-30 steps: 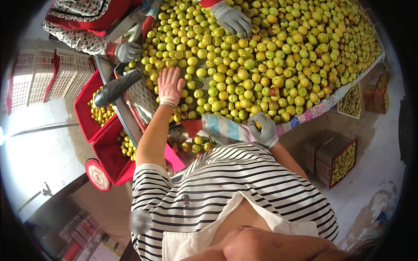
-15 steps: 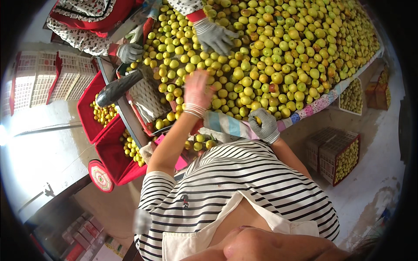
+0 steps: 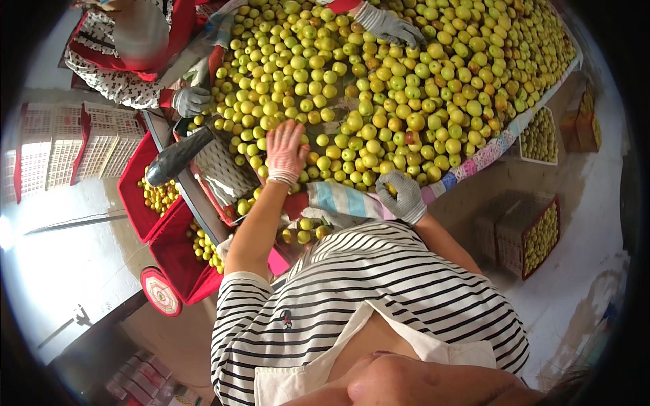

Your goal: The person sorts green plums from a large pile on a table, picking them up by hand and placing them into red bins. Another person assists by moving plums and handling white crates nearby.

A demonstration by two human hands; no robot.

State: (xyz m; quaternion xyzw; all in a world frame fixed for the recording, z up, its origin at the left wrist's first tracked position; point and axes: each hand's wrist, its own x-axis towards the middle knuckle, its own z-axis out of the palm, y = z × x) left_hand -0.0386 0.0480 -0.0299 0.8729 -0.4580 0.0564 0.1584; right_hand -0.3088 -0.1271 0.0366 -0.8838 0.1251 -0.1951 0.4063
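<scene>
A broad heap of small round yellow-green fruits that look like jujubes [image 3: 413, 95] covers the sorting table. My left hand [image 3: 286, 152], in a pink-and-white glove, rests palm down on the fruits at the heap's near left, fingers stretched out and holding nothing. By the near edge, my right hand [image 3: 404, 196] in a grey glove is curled around a jujube [image 3: 392, 190], which shows partly between thumb and fingers. Across the table, another person's grey-gloved hand [image 3: 389, 26] lies on the heap. That person's other gloved hand [image 3: 191, 101] is at the left end.
Left of the table, a dark rounded tube [image 3: 179, 157] lies across a metal frame, above red bins [image 3: 186, 243] holding fruit. White plastic crates [image 3: 74, 142] stand far left. Filled crates [image 3: 518, 233] sit on the floor at right. Patterned cloth [image 3: 477, 159] pads the table's near edge.
My left hand has moved slightly left and nearer, and fruits beside it have shifted, baring a patch of table. The other person's hand on the heap has moved right and farther away.
</scene>
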